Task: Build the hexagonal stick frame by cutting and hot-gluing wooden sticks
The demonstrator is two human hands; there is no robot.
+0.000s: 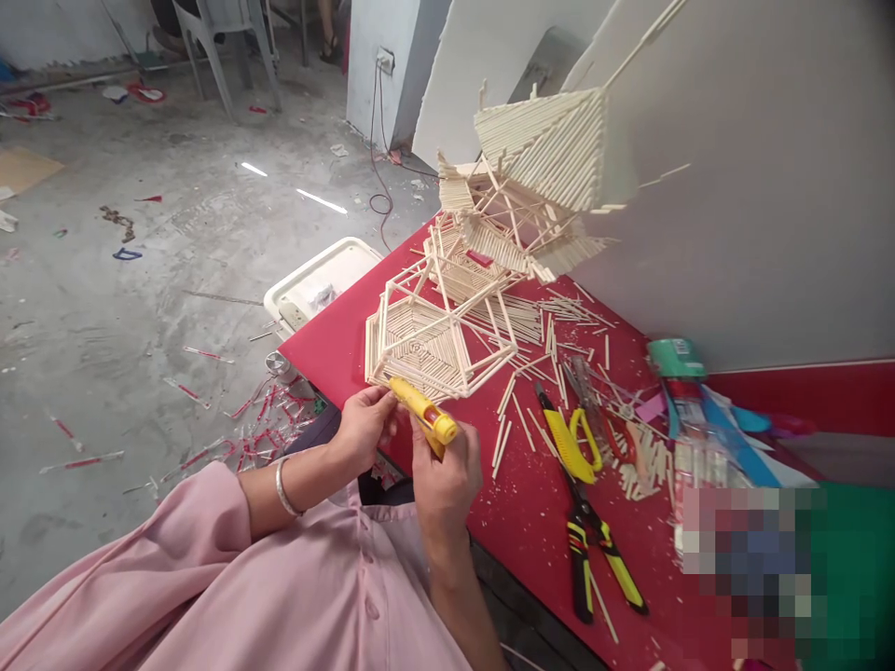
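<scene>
My right hand (447, 471) is wrapped round the grip of a yellow glue gun (423, 407), its nozzle pointing up and left. Just left of that nozzle, the fingers of my left hand (367, 429) are pinched together at the near edge of a six-sided stick model (419, 340); what they hold is hidden. This model has an open frame of pale sticks over a base filled with sticks in rings. Behind it stands a taller stick structure with a slatted, roof-like top (552, 149).
Loose sticks (521, 317) lie across the red table (328, 331). To the right are yellow-and-black cutters (584, 531), a yellow-handled tool (570, 443) and a green-capped can (677, 359). A white lid (350, 261) is beyond the table's left edge; wrappers (262, 424) litter the floor.
</scene>
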